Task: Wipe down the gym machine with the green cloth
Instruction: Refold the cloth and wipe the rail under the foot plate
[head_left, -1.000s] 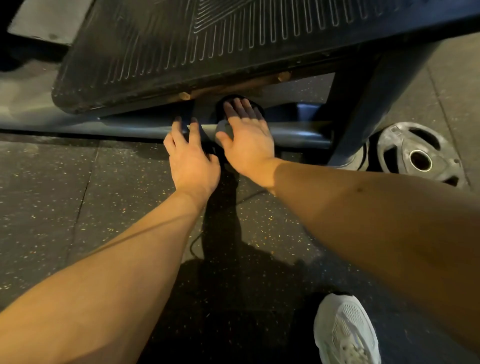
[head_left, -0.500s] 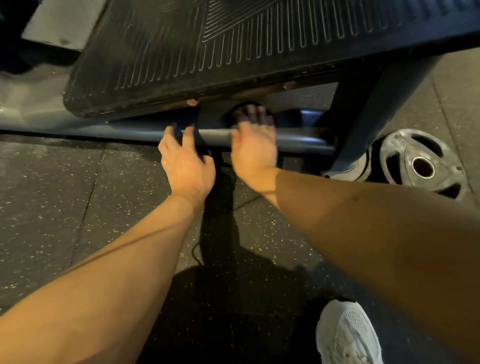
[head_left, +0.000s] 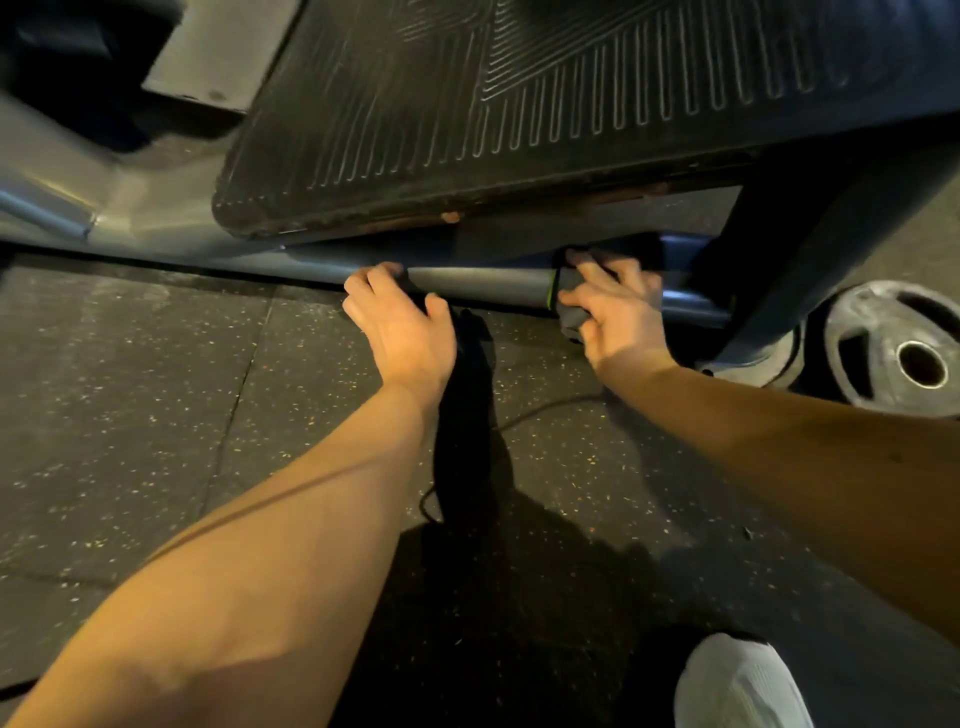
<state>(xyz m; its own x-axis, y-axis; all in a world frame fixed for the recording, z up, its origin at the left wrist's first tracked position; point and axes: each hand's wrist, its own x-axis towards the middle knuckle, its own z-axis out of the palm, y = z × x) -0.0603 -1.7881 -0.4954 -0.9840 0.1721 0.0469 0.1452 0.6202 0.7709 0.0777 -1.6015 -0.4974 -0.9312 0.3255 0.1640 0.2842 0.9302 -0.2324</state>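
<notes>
r hand (head_left: 618, 317) fingers (head_left: 597, 271) clench cloth (head_left: 570, 321) on bar (head_left: 483, 283); l hand (head_left: 405, 332) rests loose on bar.

1. I see a floor (head_left: 130, 415) of dark rubber tiles flecked with pale specks, with seams between them.
2. A grey weight plate (head_left: 893, 353) sits low at the right edge.
3. A thin dark cable (head_left: 545, 408) trails across the floor.
4. Warm light casts a hard shadow at bottom centre.

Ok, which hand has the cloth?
The right hand, wrapping the dark, green-edged cloth over the grey frame tube; the left hand just rests bare on the tube.
</notes>
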